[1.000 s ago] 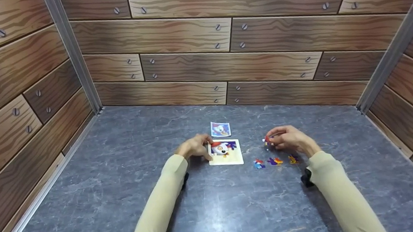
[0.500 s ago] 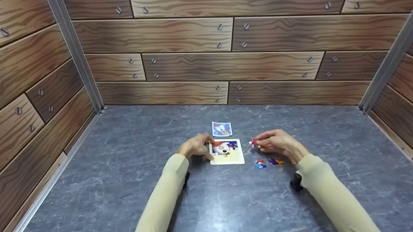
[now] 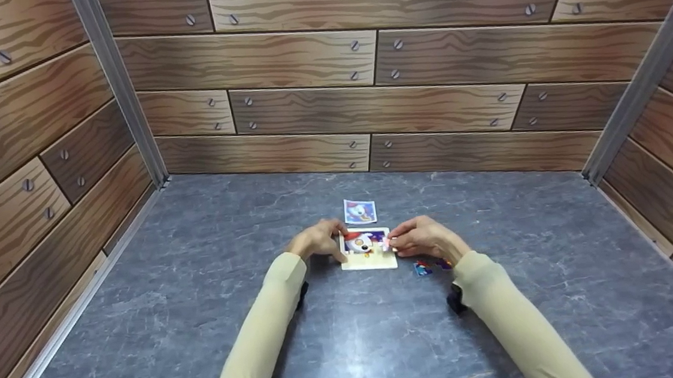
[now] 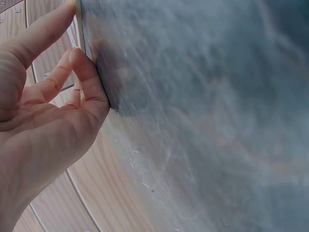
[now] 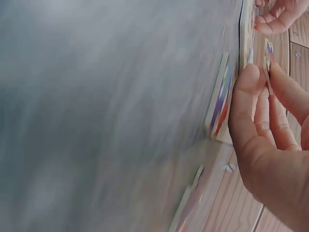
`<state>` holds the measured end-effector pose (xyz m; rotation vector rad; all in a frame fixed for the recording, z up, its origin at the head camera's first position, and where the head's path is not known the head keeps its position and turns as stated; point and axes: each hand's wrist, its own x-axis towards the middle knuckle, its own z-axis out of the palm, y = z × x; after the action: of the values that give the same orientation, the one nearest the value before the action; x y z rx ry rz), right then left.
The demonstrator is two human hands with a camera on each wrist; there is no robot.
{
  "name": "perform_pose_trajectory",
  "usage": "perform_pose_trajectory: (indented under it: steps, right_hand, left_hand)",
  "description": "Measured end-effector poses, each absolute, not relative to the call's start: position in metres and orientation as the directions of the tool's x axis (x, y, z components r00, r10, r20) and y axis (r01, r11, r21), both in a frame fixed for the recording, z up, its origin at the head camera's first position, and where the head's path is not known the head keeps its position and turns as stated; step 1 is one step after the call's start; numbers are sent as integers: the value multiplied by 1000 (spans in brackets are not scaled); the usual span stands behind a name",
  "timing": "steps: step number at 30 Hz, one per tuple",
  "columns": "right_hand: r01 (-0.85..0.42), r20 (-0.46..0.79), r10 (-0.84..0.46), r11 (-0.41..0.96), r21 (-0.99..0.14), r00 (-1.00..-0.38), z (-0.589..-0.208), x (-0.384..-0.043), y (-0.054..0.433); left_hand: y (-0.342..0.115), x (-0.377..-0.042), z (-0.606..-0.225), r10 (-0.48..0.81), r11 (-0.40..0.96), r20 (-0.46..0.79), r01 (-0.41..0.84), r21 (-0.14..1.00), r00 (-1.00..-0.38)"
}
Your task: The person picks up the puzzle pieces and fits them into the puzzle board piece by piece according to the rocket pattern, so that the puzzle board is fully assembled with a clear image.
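A jigsaw tray (image 3: 369, 263) with a pale frame lies on the table, its upper part filled with a picture of a white character in a red hat. My left hand (image 3: 318, 238) grips the tray's left edge, finger at the upper corner and thumb lower down. Over the tray's right side, my right hand (image 3: 427, 237) pinches a jigsaw piece (image 5: 268, 63) between thumb and finger, tilted on edge in the right wrist view. From the head, fingers hide most of that piece. Loose jigsaw pieces (image 3: 422, 268) lie just right of the tray, partly covered by the right wrist.
A small printed picture card (image 3: 360, 211) lies just behind the tray. The grey marbled table (image 3: 225, 222) is bounded by wood-patterned walls (image 3: 285, 148) at the back and both sides, with metal posts (image 3: 125, 103) at the corners.
My right hand has moved left with the pinched piece, from above the loose pieces to the tray's right side. The left hand has kept its grip on the tray.
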<state>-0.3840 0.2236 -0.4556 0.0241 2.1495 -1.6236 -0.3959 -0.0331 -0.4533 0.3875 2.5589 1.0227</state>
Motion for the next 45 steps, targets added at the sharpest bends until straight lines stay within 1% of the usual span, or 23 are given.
perform_pose_trajectory:
  steps: [9, 16, 25, 39, 45]
  right_hand:
    - [275, -364, -200, 367, -888, -910, -456, -385, 204]
    - [242, -335, -166, 417, -876, -928, -456, -386, 200]
    - [244, -334, -124, 459, -854, -934, -453, -386, 195]
    - [205, -313, -139, 505, -838, -939, -456, -384, 189]
    - [121, -258, -177, 552, -825, -950, -456, -384, 190]
  left_hand:
    - [-33, -395, -455, 386, 714, -215, 143, 685, -897]
    - [-33, -395, -455, 397, 701, -200, 156, 696, -896]
    - [-32, -396, -451, 391, 715, -209, 152, 683, -896]
    - [-34, -395, -453, 402, 730, -192, 187, 657, -895]
    - [-34, -396, -455, 414, 715, -179, 197, 671, -893]
